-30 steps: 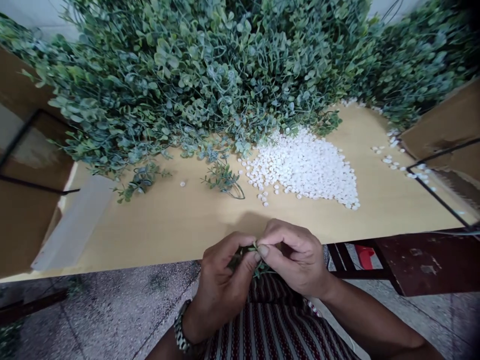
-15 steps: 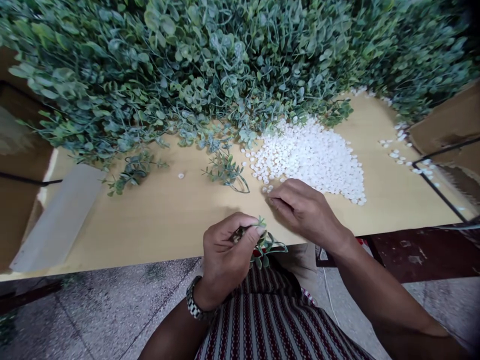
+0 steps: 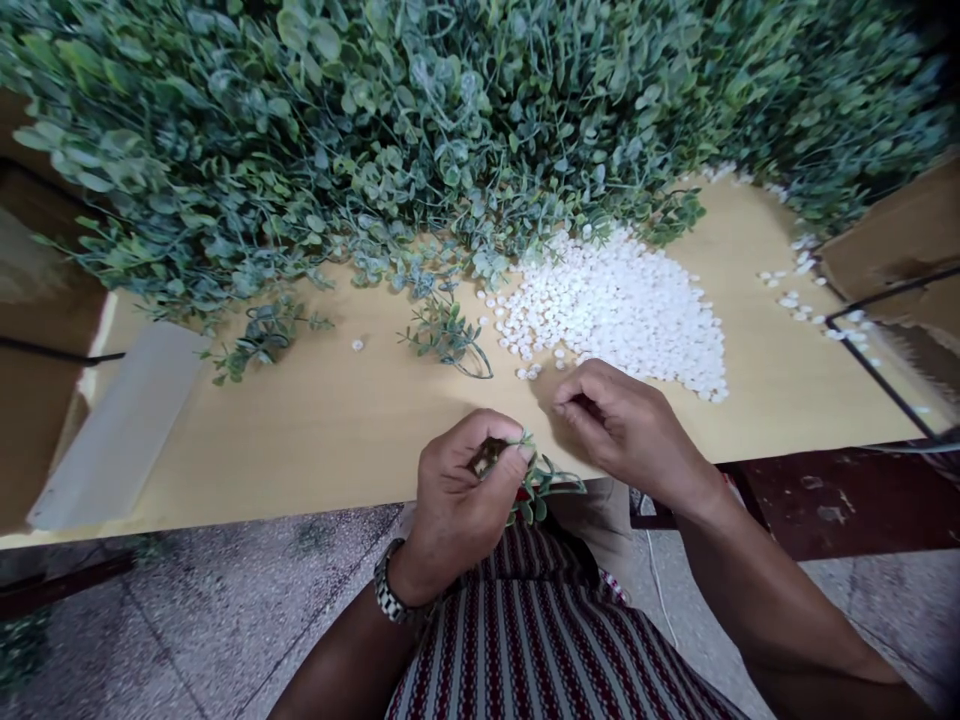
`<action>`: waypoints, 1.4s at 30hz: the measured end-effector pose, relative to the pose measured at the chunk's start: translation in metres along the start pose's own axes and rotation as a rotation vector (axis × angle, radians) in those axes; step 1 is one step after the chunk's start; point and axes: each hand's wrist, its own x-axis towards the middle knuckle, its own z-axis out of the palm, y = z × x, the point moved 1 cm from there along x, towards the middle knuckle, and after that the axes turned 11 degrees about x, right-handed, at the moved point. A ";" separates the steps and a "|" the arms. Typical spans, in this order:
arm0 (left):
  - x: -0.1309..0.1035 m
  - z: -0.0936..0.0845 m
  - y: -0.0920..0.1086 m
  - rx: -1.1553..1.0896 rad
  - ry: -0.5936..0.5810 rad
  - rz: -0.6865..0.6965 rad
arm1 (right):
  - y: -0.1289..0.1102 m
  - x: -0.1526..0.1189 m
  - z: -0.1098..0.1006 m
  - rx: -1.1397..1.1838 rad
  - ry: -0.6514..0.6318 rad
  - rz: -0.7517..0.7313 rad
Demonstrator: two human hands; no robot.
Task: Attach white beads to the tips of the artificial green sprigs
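Observation:
Between the thumb and fingers of my left hand (image 3: 469, 485) a small green leafy sprig (image 3: 536, 495) is pinched, its looped stem pointing right over the table's front edge. My right hand (image 3: 626, 425) is closed in a pinch just in front of the heap of small white plastic caps (image 3: 622, 310); whatever its fingertips hold is hidden. A few loose caps (image 3: 528, 372) lie just left of its fingertips. Another leafy sprig (image 3: 446, 335) with a looped stem rests on the table left of the heap.
A big mass of green artificial foliage (image 3: 420, 130) fills the back of the table (image 3: 300, 440). One more sprig (image 3: 262, 335), a single cap (image 3: 357, 345) and a translucent plastic strip (image 3: 124, 425) lie on the left. Cardboard (image 3: 900, 240) and black wire frames stand at the sides.
My right hand has drawn slightly right, away from the loose caps at the heap's near edge. My left hand has shifted a little right and up, keeping the sprig pinched.

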 end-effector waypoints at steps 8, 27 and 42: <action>0.004 0.007 0.006 -0.038 -0.079 0.115 | 0.005 -0.021 -0.001 0.856 0.118 0.163; 0.008 0.023 0.016 0.121 -0.168 0.221 | 0.005 -0.031 0.009 1.307 0.099 0.125; 0.011 0.023 0.018 0.216 -0.196 0.273 | 0.011 -0.033 0.008 1.277 0.030 0.145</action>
